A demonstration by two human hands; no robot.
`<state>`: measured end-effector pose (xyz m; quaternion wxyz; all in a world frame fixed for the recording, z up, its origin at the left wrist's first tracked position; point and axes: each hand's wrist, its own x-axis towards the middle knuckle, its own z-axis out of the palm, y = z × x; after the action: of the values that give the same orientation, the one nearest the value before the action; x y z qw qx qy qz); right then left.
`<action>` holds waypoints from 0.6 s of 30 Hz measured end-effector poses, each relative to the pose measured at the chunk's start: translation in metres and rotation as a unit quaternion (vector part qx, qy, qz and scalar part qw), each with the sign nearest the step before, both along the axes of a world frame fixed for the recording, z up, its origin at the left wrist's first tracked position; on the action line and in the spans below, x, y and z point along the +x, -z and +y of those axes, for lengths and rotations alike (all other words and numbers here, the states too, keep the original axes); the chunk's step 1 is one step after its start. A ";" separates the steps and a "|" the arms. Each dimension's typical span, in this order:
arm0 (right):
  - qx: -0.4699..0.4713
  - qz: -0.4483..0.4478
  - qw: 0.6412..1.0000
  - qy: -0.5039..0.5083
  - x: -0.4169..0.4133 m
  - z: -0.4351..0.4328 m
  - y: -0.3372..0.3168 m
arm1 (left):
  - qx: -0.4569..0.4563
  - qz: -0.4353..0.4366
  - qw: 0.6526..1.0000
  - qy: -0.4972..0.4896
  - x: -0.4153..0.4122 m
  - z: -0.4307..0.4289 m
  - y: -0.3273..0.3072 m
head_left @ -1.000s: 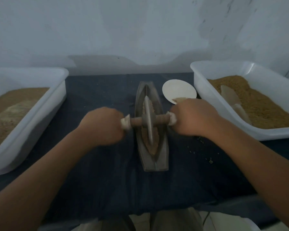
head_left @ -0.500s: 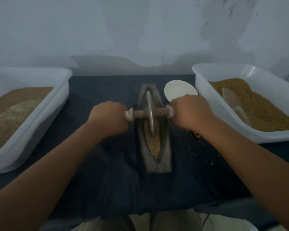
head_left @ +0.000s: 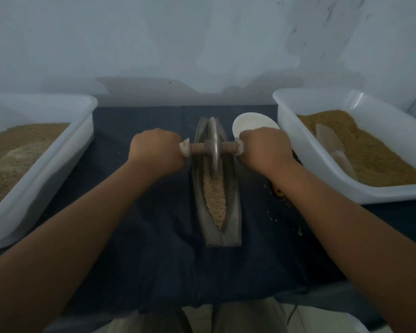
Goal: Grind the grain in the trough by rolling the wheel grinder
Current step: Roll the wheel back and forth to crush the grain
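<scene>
Gripping the wheel grinder [head_left: 212, 148], both hands over trough [head_left: 233, 203].

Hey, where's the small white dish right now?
In the head view the white dish lies right of centre, between the trough and the right tub, its near edge hidden behind the right hand.
</scene>
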<state>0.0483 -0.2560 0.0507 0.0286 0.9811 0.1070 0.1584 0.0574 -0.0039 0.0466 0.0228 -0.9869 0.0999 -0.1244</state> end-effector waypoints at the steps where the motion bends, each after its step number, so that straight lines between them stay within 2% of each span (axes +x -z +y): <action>1: 0.002 0.025 1.000 -0.007 -0.007 -0.002 -0.001 | 0.003 0.014 1.000 0.004 -0.008 0.003 -0.001; 3: -0.005 0.073 0.997 -0.018 -0.034 -0.012 0.002 | 0.029 0.013 0.999 0.031 -0.034 0.013 0.002; 6: 0.008 0.024 0.997 -0.073 -0.090 -0.018 0.003 | 0.071 -0.089 0.988 0.107 -0.079 0.027 0.008; 8: 0.037 0.033 0.996 -0.078 -0.100 -0.024 0.007 | 0.064 -0.130 0.982 0.122 -0.084 0.028 0.006; 10: 0.011 0.037 0.998 -0.043 -0.087 -0.023 0.017 | 0.051 -0.098 0.989 0.097 -0.070 0.023 0.012; 12: -0.018 -0.012 1.000 -0.015 -0.052 -0.015 0.019 | 0.033 -0.048 0.997 0.041 -0.040 0.014 0.016; 14: -0.010 -0.044 0.999 0.004 -0.016 -0.005 0.013 | 0.006 -0.040 0.999 0.007 -0.009 0.007 0.012; 18: 0.009 -0.010 0.999 0.032 0.017 0.001 0.003 | 0.016 -0.015 1.000 0.003 0.016 -0.004 -0.006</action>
<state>0.0653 -0.2553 0.0475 0.0259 0.9826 0.0742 0.1682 0.0737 -0.0078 0.0525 0.0396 -0.9841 0.1049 -0.1378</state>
